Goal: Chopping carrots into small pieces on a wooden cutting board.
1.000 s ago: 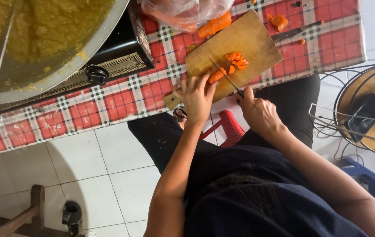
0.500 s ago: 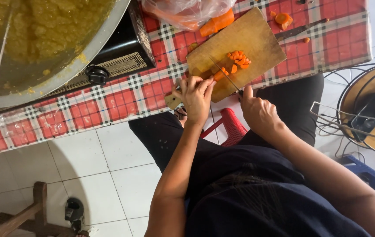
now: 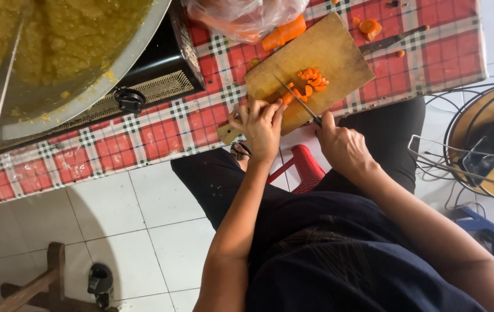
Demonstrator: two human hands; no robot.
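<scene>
- Wooden cutting board [image 3: 328, 55] lies at the upper centre of the frame, on the red checked tablecloth [image 3: 160, 130].
- Your left hand [image 3: 261, 124] is arched over the board's near end, fingers curled down together onto a carrot piece [image 3: 278, 98].
- Your right hand [image 3: 342, 147] sits just right of it, fingers wrapped tight round the handle of one knife [image 3: 299, 101], blade angled across the board.
- One heap of cut carrot slices [image 3: 311, 80] lies mid-board; I cannot count them.
- One whole carrot [image 3: 284, 32] lies above the board.
</scene>
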